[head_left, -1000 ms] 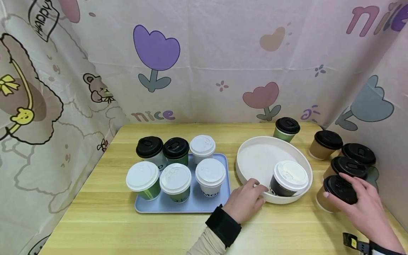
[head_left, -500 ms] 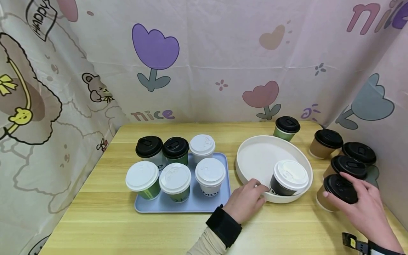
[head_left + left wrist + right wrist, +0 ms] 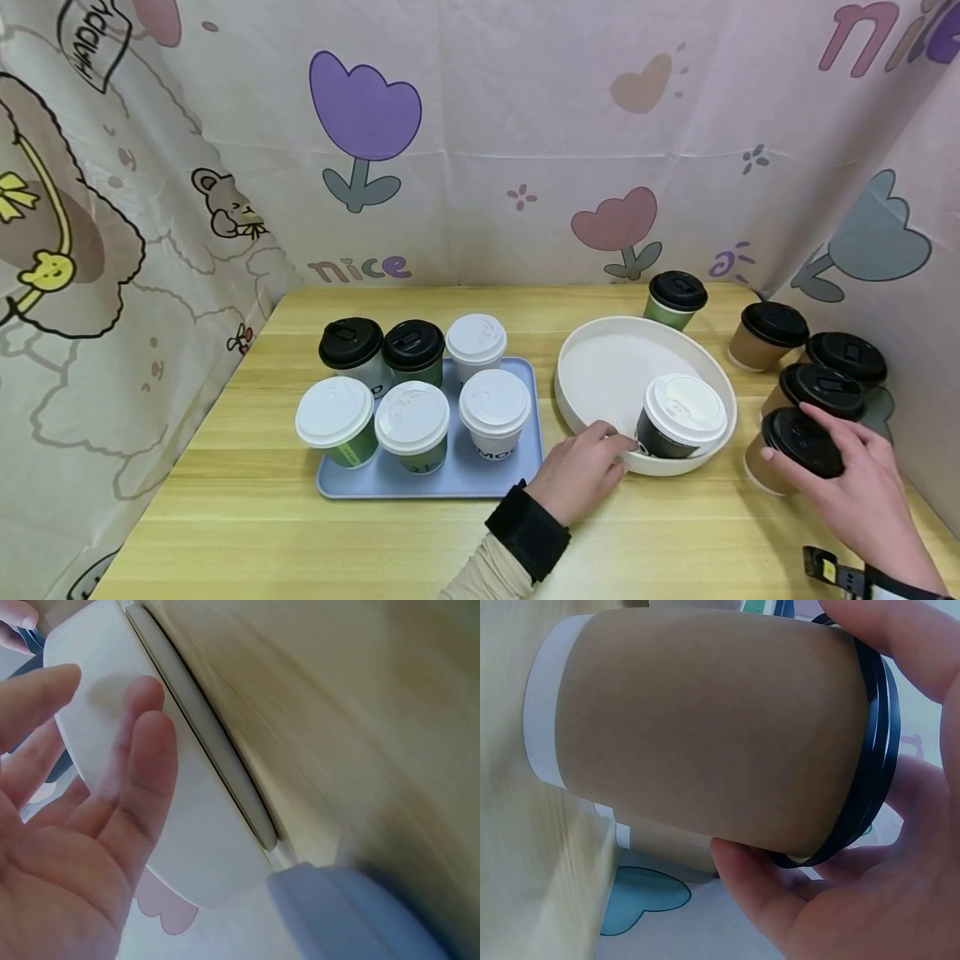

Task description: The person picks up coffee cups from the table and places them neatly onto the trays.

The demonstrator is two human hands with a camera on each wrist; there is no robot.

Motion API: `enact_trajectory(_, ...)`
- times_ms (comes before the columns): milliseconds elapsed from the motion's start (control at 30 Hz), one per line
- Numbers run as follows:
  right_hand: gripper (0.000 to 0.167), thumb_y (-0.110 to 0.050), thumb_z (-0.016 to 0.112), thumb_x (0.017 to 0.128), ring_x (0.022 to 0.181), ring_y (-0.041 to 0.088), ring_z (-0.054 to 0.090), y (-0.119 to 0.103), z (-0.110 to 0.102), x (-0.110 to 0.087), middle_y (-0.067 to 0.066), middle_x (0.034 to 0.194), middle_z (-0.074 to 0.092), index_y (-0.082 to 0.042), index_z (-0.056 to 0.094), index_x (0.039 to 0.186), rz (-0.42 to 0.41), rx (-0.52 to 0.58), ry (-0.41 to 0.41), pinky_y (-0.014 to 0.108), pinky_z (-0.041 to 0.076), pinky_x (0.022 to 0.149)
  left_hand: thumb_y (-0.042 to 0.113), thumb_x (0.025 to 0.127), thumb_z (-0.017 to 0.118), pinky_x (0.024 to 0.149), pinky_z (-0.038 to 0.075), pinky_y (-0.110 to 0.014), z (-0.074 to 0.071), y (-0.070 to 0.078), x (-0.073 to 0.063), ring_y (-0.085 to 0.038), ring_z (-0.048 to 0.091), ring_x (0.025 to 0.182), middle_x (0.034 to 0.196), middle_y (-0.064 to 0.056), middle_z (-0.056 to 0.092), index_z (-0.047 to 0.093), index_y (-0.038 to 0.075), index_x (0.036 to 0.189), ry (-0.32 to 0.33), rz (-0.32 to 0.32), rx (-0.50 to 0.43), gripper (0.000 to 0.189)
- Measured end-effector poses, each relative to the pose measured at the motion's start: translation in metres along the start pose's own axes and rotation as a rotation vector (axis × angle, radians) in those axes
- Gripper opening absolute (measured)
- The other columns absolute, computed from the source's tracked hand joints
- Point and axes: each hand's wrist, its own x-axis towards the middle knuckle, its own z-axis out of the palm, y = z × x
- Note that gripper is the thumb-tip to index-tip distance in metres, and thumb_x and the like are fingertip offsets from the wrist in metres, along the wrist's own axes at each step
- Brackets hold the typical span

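My right hand (image 3: 855,475) holds a brown paper coffee cup (image 3: 705,735) around its black lid (image 3: 801,442). In the right wrist view the thumb lies at one side of the lid and fingers curl at the other; the cup stands upright on the table. My left hand (image 3: 581,471) rests at the near-left rim of a round white tray (image 3: 600,375), its fingers loosely bent against the wall in the left wrist view. Inside that tray, at its right, stands a dark cup with a white lid (image 3: 682,412).
A blue tray (image 3: 480,483) at the left bears several white- and black-lidded cups (image 3: 412,425). Behind the held cup stand more brown cups (image 3: 821,390), close to the curtain. A green cup with a black lid (image 3: 677,298) sits behind the round tray.
The view shifts very slightly. Both hands and all the cups stay where they were.
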Motion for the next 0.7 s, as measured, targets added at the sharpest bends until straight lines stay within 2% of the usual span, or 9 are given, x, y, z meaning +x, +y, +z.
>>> enact_trajectory(433, 0.087, -0.044, 0.075, 0.092, 0.14, 0.062, 0.016, -0.008, -0.004, -0.005, 0.043, 0.154, 0.019, -0.006, 0.035, 0.16, -0.038, 0.014, 0.05, 0.08, 0.021, 0.1, 0.019, 0.1, 0.069, 0.075, 0.052, -0.015, 0.001, 0.003, 0.002, -0.002, 0.066, 0.095, 0.109, 0.005, 0.07, 0.077, 0.02, 0.118, 0.033, 0.055, -0.001, 0.02)
enact_trajectory(700, 0.087, -0.044, 0.076, 0.092, 0.141, 0.061, 0.017, -0.012, -0.007, -0.008, 0.042, 0.155, 0.021, -0.008, 0.036, 0.16, -0.055, 0.002, 0.062, 0.08, 0.021, 0.101, 0.017, 0.098, 0.071, 0.076, 0.05, -0.013, 0.001, 0.003, 0.002, -0.002, 0.066, 0.092, 0.106, 0.004, 0.071, 0.077, 0.017, 0.117, 0.021, 0.048, -0.019, 0.02)
